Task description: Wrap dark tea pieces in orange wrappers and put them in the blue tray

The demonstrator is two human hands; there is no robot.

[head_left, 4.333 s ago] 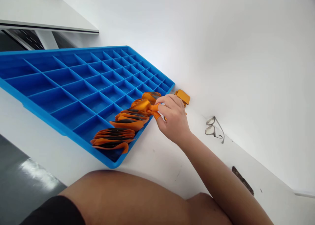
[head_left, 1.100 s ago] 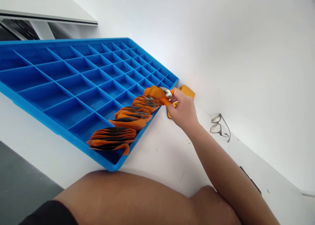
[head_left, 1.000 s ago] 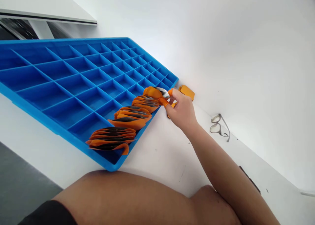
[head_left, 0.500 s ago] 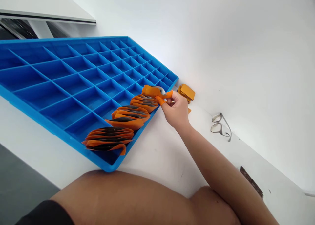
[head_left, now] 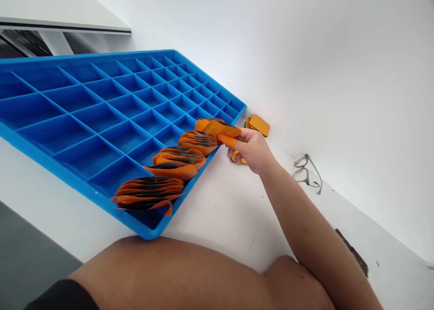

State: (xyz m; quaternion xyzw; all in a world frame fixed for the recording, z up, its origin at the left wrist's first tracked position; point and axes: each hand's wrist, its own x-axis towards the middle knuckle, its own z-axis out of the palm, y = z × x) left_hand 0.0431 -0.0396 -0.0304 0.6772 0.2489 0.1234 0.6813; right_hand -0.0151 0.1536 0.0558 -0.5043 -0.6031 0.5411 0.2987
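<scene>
Right hand: fingers pinch a thin, flexible orange-and-black sheet; I see it over the edge row of a blue plastic compartmented tray, beside fanned orange-and-black bundles; grey-framed eyeglasses lie apart on the white worktop.

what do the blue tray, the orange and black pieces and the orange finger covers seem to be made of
Blue tray: probably molded plastic, with even color, a faint sheen and rounded corners.
Orange and black pieces: perhaps thin coated sheet or rubber, judging by the wavy, curling edges; the exact material is unclear.
Orange finger covers: likely matte rubber, as they fit closely.
</scene>
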